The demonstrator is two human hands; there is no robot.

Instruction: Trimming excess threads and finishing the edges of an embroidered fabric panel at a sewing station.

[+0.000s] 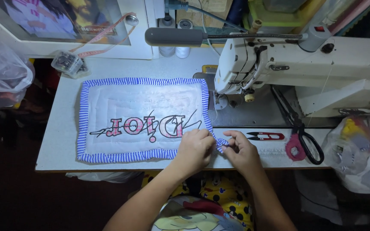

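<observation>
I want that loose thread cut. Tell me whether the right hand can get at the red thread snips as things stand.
Probably yes. The red thread snips lie on bare table just beside the right hand, with nothing between them. But its fingers pinch the striped binding corner with the left hand, so it must let go first.

Clear plastic box (67, 63) sits at ten o'clock on the worktop (56, 141); filled clear bags at nine (1, 77) and four (358, 152).

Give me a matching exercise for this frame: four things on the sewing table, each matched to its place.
Things:
1 thread snips
2 black scissors
3 clear box
4 striped binding corner

Places:
A far left corner of the table
B between the two hands
C right of the right hand
D table's right end, beside the machine base

Pairs: 1-C, 2-D, 3-A, 4-B
</observation>
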